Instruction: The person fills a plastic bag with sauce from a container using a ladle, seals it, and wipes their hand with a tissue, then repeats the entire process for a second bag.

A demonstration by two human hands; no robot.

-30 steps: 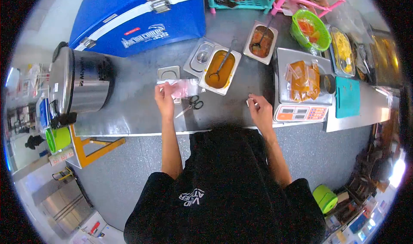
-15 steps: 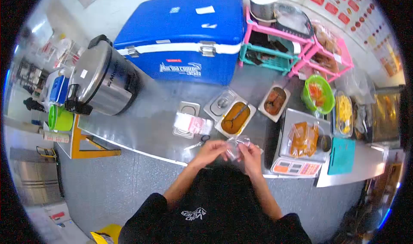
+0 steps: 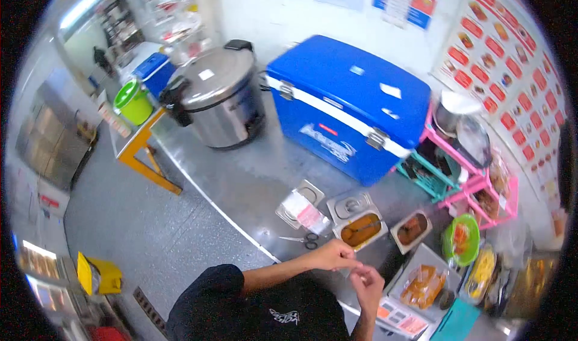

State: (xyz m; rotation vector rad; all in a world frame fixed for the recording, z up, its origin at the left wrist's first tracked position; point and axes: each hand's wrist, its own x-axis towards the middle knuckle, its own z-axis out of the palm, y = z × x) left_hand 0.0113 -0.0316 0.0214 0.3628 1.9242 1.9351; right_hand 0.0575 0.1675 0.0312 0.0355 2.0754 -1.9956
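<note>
Far left on the grey steel tabletop (image 3: 241,181) stood a large silver lidded cooker (image 3: 226,115). To its right sat a blue, white-banded cooler box (image 3: 361,109). Nearer, clear-and-pink plastic packets (image 3: 306,213) lay across a rectangular steel lid (image 3: 309,190); silver scissors with dark handles (image 3: 303,240) lay just on the near side, blades to the left. A second steel lid (image 3: 349,205) adjoined the steel pan of orange-brown sauce (image 3: 384,226).

My left hand (image 3: 333,256) was over the near side, just short of the pan, fingers bent and nearly closed, tips close to those of my right hand (image 3: 368,284), whose thumb and fingers were also drawn together. A pale, see-through scrap seemed to show under the tips; too blurred to tell whether either hand gripped it.

Right of the pan: a smaller steel pan of reddish-brown food (image 3: 394,232), then a white-and-orange digital scale (image 3: 402,319) bearing a clear bag of orange-brown food (image 3: 421,287). Beyond the scale, a lime-green plastic basket (image 3: 474,244).
</note>
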